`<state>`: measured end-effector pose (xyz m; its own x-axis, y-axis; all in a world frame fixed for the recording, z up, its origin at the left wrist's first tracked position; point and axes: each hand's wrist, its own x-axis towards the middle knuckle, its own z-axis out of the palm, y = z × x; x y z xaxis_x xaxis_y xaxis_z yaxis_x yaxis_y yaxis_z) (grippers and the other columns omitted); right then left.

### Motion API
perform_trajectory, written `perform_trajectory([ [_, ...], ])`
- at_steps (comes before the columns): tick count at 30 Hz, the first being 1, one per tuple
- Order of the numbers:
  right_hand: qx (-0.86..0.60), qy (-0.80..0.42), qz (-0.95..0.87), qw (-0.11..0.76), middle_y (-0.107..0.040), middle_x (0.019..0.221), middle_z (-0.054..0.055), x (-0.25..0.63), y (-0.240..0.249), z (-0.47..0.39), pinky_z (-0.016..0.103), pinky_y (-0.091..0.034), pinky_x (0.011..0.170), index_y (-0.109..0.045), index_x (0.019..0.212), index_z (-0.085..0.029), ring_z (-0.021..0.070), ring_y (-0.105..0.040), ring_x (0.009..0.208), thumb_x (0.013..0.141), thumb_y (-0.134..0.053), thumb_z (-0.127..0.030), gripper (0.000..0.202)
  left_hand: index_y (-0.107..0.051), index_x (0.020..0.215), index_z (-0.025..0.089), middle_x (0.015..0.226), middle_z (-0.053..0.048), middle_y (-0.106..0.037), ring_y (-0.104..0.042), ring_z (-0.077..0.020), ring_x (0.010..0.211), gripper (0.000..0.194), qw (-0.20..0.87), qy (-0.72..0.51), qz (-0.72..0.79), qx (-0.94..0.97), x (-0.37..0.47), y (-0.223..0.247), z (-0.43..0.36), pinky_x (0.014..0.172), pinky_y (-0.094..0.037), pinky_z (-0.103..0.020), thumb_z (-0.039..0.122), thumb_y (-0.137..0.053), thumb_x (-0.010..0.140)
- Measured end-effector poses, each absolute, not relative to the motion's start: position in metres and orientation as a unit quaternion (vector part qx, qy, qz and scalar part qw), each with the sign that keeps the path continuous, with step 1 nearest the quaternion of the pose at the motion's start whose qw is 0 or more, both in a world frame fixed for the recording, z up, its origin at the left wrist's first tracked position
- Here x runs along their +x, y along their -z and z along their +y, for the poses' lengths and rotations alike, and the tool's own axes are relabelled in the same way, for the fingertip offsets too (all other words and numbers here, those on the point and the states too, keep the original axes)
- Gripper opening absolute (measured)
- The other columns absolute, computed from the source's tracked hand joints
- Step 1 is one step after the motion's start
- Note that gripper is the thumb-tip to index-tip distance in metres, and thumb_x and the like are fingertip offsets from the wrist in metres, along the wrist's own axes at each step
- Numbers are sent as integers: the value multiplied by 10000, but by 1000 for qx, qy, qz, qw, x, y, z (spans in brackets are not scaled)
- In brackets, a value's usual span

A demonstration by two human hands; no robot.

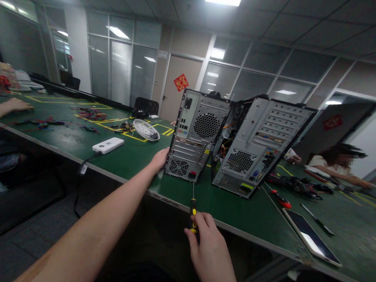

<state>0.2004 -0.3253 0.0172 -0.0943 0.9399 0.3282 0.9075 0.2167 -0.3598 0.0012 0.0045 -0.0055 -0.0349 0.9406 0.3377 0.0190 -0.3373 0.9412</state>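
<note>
Two desktop computer cases stand upright side by side on the green table, rear panels facing me. Against the left side of the nearer-left computer case [190,147] lies my left hand [160,159]; the case hides its fingers. My right hand [205,233] is closed around the black and yellow handle of a screwdriver [193,206]. The screwdriver's shaft points at the bottom edge of that case, near the red switch; whether the tip touches a screw is too small to tell. The second computer case [249,150] stands just to the right, tilted in view, its left side open with wiring showing.
On the right lie a red and black screwdriver [281,199], a pen-like tool [317,220], a phone [310,237] and black cables [297,185]. On the left are a white power bank [108,145], a white oval basket [146,130] and wires [44,122]. Other people sit at both sides.
</note>
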Motion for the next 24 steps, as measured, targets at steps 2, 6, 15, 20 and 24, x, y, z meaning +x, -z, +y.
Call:
perform_trajectory([
  [2,-624,-35,-738,256,-704,1220,108,200,-16,-325,387,-621,884,-654,1162,-227,271,-771,1024,1023,-621,-138,169,-820,1030,207,1140,-98,-828,-701,-299,1140,542,396,-583,423,569,1,5,4,1099,-511,-433,662,-536,945],
  [6,-614,-31,-740,272,-714,1176,101,202,-13,-324,370,-616,862,-632,1145,-239,261,-770,1001,1036,-610,-165,134,-825,1050,201,1123,-98,-829,-704,-291,1113,547,397,-581,428,566,2,4,2,1097,-505,-427,651,-529,952],
  [15,-607,1,-746,273,-699,1279,123,200,-11,-323,385,-651,867,-658,1220,-240,258,-780,1014,1038,-620,-197,191,-829,1052,206,1054,-87,-829,-706,-289,1079,543,404,-585,417,566,2,3,0,1070,-513,-416,654,-539,947],
  [20,-593,11,-771,231,-660,1440,148,198,-12,-322,425,-661,970,-751,1175,-227,278,-794,1119,1026,-585,-119,248,-821,1025,208,1069,-92,-830,-706,-287,1069,533,405,-585,419,565,2,3,0,1063,-513,-412,661,-555,938],
  [24,-593,19,-772,228,-669,1466,148,199,-10,-323,416,-643,1050,-757,1256,-218,286,-777,1215,979,-594,-65,356,-819,1002,213,1016,-84,-823,-701,-281,1041,542,405,-585,416,566,2,3,1,1053,-515,-404,675,-542,941],
])
